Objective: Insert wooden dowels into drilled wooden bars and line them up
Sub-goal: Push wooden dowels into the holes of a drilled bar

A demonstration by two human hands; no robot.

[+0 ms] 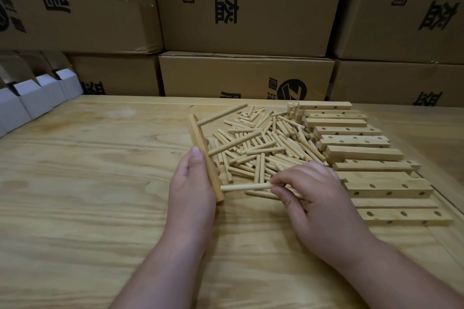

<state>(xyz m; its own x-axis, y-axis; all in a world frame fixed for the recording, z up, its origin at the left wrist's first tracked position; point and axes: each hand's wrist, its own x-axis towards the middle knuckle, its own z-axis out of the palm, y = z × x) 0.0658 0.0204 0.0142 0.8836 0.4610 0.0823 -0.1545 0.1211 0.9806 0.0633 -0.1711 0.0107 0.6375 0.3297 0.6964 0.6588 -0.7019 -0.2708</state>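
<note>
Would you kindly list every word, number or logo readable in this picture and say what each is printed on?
"头盔", running sideways: top middle cardboard box.
"限公司", running sideways, cut off at the frame edge: same box.
Round black logo with a slanted stripe: lower middle box; the characters beside it are cut off.
Black characters on the other boxes: partial or skewed, not readable.
Wooden bars, dowels, table: no text.

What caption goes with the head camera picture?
Left hand holds a drilled bar with two dowels in; right hand pushes a third dowel in.
</note>
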